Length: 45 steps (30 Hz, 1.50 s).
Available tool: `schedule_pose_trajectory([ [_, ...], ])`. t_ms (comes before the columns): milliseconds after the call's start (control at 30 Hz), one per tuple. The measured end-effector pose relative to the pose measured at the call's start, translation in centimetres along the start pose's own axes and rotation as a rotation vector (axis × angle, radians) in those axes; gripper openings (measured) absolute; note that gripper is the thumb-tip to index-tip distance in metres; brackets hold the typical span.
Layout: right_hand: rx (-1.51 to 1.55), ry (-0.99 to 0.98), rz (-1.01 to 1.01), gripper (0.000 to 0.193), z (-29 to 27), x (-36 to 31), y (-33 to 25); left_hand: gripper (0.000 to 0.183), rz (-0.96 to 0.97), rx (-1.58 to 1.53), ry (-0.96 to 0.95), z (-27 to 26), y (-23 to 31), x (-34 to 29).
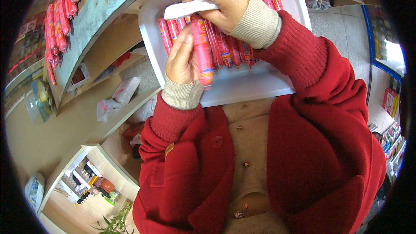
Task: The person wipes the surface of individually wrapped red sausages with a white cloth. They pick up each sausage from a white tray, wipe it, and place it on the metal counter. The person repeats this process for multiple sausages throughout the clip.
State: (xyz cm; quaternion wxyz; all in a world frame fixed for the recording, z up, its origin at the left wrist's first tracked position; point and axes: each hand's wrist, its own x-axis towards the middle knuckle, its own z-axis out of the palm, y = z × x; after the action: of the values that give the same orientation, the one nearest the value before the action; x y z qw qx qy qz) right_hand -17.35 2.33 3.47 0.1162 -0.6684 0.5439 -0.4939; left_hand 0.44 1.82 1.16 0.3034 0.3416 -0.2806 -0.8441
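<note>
My left hand (181,58) grips a sausage in a printed pink wrapper (203,54), held upright and a little blurred. The fingers of my right hand (223,1) are closed on a folded white cloth (190,8), which lies across the sausage's upper end. Whether it is cloth or thick tissue is hard to tell. Beneath both hands is a white plastic tub (247,87), holding several more pink-wrapped sausages (223,47) side by side. My right hand and sleeve hide part of that row.
On the worn pale-blue counter (97,6) at the left lie several similar pink sausages (56,21). Plastic bags (117,99) sit on a shelf below it. A wooden organizer (93,182) with small items stands at lower left, near a green plant (115,223). A blue-edged glass case (388,43) is at the right.
</note>
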Motion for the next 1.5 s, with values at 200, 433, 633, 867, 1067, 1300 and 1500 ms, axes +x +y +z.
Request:
schedule_pose_trajectory([
  [200,0.134,-0.265,-0.233,0.024,1.1,-1.9,-2.4,0.033,0.003,-0.153,-0.047,-0.7,0.2,0.5],
  [433,0.314,-0.192,-0.195,0.020,1.3,-1.6,-2.3,0.037,-0.016,-0.138,-0.103,-0.9,0.0,0.5],
  [633,0.310,-0.135,-0.208,0.018,1.8,-1.3,-0.6,0.039,0.178,0.165,-0.082,-1.2,-0.7,1.6],
  [867,0.318,-0.188,-0.227,0.021,1.3,-1.5,-0.8,0.044,0.092,0.005,0.137,-0.9,0.3,1.8],
  [1067,0.320,-0.340,-0.264,0.023,1.8,-2.8,-1.8,0.043,0.003,0.099,-0.153,-1.1,1.0,1.2],
  [1300,0.181,-0.186,-0.184,0.021,1.4,-1.5,-0.2,0.036,-0.117,-0.087,-0.210,-1.7,0.6,2.2],
  [1500,0.148,-0.524,-0.184,0.025,1.7,-3.2,-2.6,0.036,-0.059,-0.241,-0.032,-0.3,0.8,2.2],
])
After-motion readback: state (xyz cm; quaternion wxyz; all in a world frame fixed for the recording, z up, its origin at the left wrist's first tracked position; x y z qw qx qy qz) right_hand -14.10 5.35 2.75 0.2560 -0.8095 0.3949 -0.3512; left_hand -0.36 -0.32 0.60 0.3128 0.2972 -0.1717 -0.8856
